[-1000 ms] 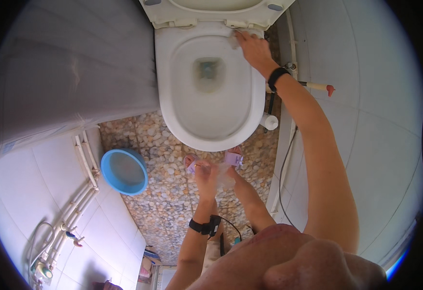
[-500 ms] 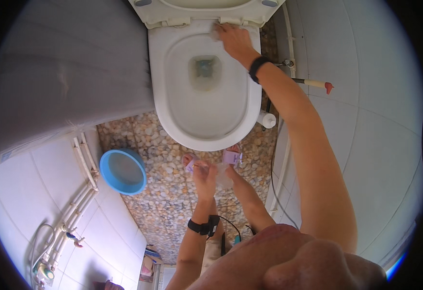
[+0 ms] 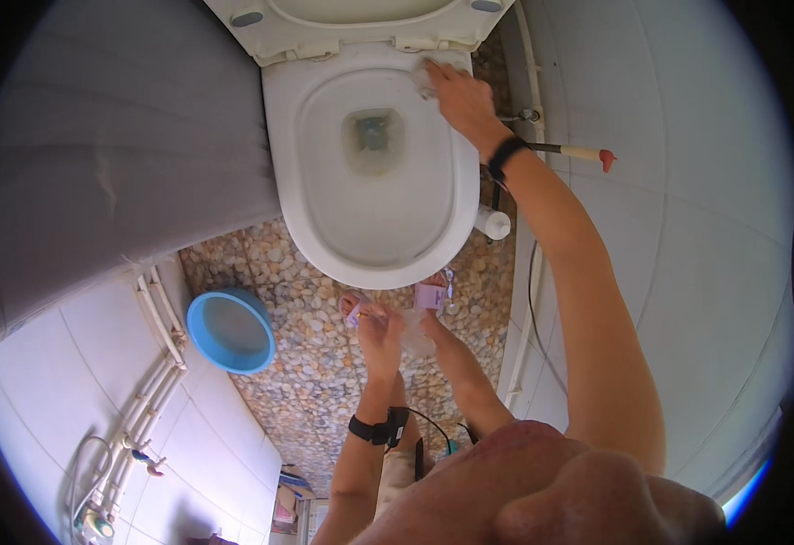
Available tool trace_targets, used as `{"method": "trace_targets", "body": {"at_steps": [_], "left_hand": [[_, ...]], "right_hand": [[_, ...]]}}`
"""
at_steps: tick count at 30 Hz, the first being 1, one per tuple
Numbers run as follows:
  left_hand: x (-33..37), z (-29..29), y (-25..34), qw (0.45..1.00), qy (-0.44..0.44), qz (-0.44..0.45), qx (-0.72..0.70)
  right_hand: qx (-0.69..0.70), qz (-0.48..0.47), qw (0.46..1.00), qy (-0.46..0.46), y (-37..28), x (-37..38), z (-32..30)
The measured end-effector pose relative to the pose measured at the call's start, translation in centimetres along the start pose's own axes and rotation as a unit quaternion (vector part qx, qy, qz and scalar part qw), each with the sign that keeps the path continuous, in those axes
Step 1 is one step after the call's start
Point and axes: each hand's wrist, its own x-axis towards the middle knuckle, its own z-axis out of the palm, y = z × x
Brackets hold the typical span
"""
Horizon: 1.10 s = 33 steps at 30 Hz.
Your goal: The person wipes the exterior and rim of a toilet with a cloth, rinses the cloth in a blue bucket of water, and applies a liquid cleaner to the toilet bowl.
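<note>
Head view, right hand (image 3: 463, 98) with wad (image 3: 423, 80) at toilet rim (image 3: 466, 195), open bowl (image 3: 374, 218) leftward

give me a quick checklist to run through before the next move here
1. Seat raised off the toilet rim: ok.
2. Right hand gripping the whitish wad: ok.
3. Left hand gripping the pale, sheer item beside it: cannot tell.
4. Blue basin standing apart from the toilet: ok.
5. White bottle beside the toilet closed: cannot tell.
</note>
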Motion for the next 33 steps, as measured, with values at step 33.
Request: {"method": "trace_targets", "body": {"at_steps": [33], "left_hand": [[2.7,-1.4,-0.4,0.999,-0.008,-0.004,0.045]], "right_hand": [[0.013,0.186,0.982,-0.011,2.9,-1.9,0.5]]}}
